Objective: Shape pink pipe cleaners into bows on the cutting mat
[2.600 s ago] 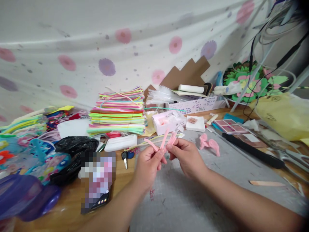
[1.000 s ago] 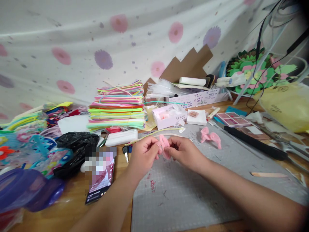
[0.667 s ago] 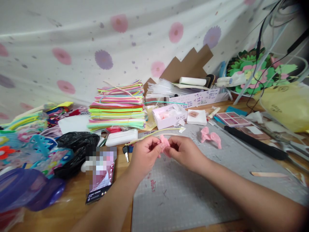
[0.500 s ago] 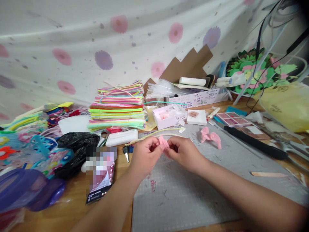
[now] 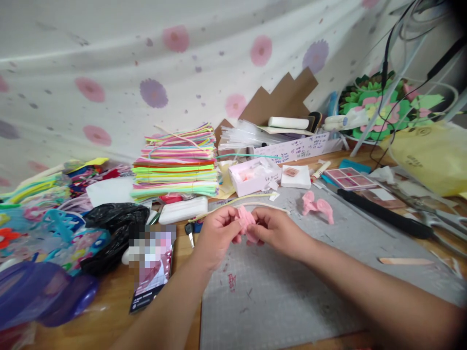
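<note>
Between my two hands is a small pink fuzzy piece (image 5: 246, 221), apparently bent pipe cleaner, partly hidden by the fingers. My left hand (image 5: 218, 233) pinches its left side, with thumb and fingers closed. On the other side my right hand (image 5: 274, 228) grips it, the thumb pressed on its front. Both hands are held over the far left part of a grey cutting mat (image 5: 292, 301). A second pink fuzzy shape (image 5: 317, 208), curled at both ends, lies on the mat to the right of my right hand.
Bundled colourful pipe cleaners (image 5: 175, 165) are stacked behind my left hand. A phone (image 5: 153, 272), a key (image 5: 189, 234) and a black plastic bag (image 5: 116, 223) lie to the left. Rightward are a wooden stick (image 5: 405, 261), a black-handled tool (image 5: 383, 214) and scissors (image 5: 443, 221). Behind stands a white box (image 5: 255, 177).
My fingers have shifted on the pink piece, and more of it shows between them. The whole view has moved slightly; the second pink shape stays on the mat.
</note>
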A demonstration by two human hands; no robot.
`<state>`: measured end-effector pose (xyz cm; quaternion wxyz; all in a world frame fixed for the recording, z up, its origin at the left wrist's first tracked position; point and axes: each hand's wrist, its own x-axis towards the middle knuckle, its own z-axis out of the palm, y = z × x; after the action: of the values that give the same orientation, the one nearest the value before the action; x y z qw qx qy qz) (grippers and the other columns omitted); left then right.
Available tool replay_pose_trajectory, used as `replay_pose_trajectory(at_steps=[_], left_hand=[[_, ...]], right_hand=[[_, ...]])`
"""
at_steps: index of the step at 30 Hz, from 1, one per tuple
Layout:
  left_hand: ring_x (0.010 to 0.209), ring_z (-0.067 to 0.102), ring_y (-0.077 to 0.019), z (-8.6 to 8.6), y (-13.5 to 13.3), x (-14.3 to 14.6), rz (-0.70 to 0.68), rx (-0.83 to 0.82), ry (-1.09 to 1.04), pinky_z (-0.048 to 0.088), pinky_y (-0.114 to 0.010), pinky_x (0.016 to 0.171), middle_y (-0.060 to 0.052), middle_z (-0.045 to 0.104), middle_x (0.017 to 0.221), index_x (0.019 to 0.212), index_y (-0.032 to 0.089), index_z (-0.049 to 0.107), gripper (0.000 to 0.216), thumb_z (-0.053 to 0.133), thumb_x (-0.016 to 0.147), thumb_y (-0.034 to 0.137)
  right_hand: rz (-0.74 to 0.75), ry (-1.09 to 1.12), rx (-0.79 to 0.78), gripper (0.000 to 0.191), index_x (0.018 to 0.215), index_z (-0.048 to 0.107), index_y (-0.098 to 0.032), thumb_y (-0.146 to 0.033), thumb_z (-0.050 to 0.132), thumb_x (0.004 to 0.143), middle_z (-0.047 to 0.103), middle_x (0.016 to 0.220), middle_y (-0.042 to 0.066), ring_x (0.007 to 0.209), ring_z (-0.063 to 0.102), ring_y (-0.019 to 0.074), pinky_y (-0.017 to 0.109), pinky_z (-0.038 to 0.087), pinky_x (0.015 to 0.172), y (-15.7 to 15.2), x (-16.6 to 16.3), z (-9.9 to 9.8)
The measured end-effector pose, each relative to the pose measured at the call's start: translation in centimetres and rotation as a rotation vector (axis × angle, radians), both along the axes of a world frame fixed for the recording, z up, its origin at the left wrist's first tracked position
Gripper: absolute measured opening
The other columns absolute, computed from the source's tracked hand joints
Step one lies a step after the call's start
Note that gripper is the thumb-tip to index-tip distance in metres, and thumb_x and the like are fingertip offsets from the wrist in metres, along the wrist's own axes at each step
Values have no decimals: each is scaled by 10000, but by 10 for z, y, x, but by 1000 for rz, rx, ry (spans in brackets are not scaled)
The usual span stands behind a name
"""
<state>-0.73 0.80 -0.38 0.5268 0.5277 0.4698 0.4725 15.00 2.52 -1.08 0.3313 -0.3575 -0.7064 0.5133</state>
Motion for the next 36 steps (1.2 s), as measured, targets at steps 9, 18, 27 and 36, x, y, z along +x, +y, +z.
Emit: replay_pose_trajectory(at_steps=[9, 18, 27, 36], left_hand=[[525, 485, -80, 5, 0, -2, -71, 32, 115, 364, -184, 460, -25, 623, 677, 703, 130, 614, 173, 640, 737, 298], [502, 453, -74, 4, 0, -5, -24, 63, 191, 370, -185, 479, 27, 546, 574, 666, 146, 559, 200, 639, 741, 313], [500, 477, -87, 0, 1, -6, -51, 109, 310, 364, -203, 469, 22, 549, 605, 729, 149, 565, 172, 593, 775, 312], [496, 528, -91, -1, 2, -6, 242, 198, 256, 419, -194, 485, 38, 550, 582, 724, 161, 557, 188, 567, 791, 337]], right_hand=[[46, 83, -149, 156, 625, 555, -155, -214, 534, 768, 570, 549, -13, 482, 476, 81, 195, 373, 482, 5, -1, -5], [90, -55, -36, 273, 625, 551, -152, -307, 481, 839, 548, 554, -10, 510, 483, 92, 194, 378, 510, 2, 2, -5], [108, -201, 78, 285, 603, 485, -163, -249, 419, 866, 509, 534, -28, 507, 492, 85, 189, 359, 513, 3, 1, -5], [82, 119, -271, 331, 742, 511, -156, -456, 438, 861, 600, 642, 9, 462, 535, 86, 196, 381, 449, 5, 3, -4]])
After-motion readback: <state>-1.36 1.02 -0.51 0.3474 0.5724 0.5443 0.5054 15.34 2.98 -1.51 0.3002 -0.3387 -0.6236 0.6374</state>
